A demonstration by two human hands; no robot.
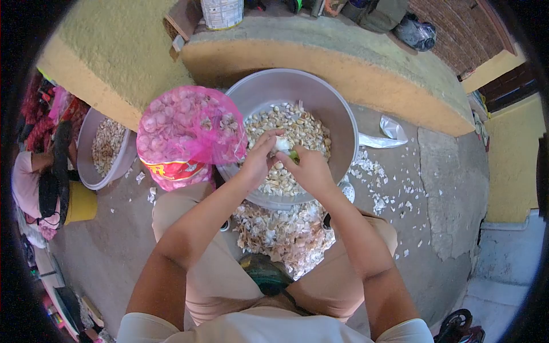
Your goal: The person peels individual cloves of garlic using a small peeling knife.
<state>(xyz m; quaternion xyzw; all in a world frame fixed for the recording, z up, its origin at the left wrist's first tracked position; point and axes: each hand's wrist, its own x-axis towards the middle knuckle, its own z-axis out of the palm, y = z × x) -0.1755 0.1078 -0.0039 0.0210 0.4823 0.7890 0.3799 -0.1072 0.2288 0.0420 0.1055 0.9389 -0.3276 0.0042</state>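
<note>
My left hand (pixel 260 155) is closed around a white garlic bulb (pixel 281 144) above a large grey tub (pixel 346 114). Close against it, my right hand (pixel 307 167) grips a small green-handled tool (pixel 293 155); its blade, if any, is hidden by the fingers. Many loose garlic cloves (pixel 286 119) cover the bottom of the tub beneath both hands. To the left, a pink mesh sack (pixel 189 123) full of garlic bulbs leans against the tub's rim.
Garlic skins (pixel 286 231) are heaped between my legs, and more flakes (pixel 374 183) litter the floor at right. A raised concrete ledge (pixel 320 54) runs behind the tub. At left, another person (pixel 34 183) sits by a second tub (pixel 86 143) of cloves and a yellow bucket (pixel 83 203).
</note>
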